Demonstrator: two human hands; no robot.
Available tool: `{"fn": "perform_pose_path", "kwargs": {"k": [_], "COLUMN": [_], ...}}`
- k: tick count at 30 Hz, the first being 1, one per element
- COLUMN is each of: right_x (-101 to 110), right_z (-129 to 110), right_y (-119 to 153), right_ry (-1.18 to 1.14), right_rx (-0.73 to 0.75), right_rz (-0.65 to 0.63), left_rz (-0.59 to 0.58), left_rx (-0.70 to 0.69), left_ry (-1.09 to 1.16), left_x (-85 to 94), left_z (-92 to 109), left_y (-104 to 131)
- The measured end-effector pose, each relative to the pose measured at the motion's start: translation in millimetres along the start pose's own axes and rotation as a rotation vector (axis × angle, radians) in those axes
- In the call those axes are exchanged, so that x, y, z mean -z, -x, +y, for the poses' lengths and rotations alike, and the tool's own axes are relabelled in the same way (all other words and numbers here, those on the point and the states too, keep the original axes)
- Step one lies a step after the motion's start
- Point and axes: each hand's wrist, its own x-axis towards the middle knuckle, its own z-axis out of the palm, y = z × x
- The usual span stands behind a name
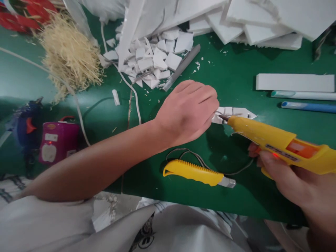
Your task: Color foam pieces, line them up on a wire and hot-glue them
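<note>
My right hand (286,175) is wrapped round a yellow hot glue gun (265,134), a red light glowing on its side. The gun's dark nozzle points left, at a small white foam piece (236,112) with a pointed right end. Closed fingers of my left hand (189,110) grip the left end of that piece, though the fingertips are hidden behind the hand. Below them on the table lies a yellow box cutter (195,172) with a metal tip. Cut foam bits (157,57) lie heaped beyond my left hand, beside a grey pen-like tool (183,66).
White foam sheets (252,21) are stacked at the back of the green table (231,66). A foam block (294,82), a teal pen (301,95) and a blue pen (309,106) lie right. Left are pale straw shreds (70,49), a magenta box (59,141) and a white cord (67,85).
</note>
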Motion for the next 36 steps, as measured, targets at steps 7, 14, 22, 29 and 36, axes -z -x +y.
{"fn": "perform_pose_path", "kwargs": {"k": [7, 14, 22, 29, 36], "right_x": [1.6, 2.6, -0.7, 5.1, 4.8], "right_z": [0.5, 0.3, 9.2, 9.2, 7.7], "right_y": [1.5, -0.1, 7.0, 9.9, 12.5], "right_ry": [-0.045, -0.041, -0.085, -0.143, -0.094], "right_rx": [-0.044, -0.019, -0.072, -0.104, -0.127], "right_rz": [-0.059, -0.047, -0.103, -0.103, -0.114], "left_rz": [-0.005, -0.008, -0.004, -0.005, 0.001], "left_rx": [0.023, 0.044, 0.031, 0.046, 0.051], "left_ry": [0.018, 0.059, 0.040, 0.068, 0.047], "left_x": [0.3, -0.3, -0.9, -0.9, -0.1], "left_z": [1.4, -0.1, -1.7, -1.8, -0.4], "left_y": [-1.0, 0.0, -0.5, -0.4, -1.1]}}
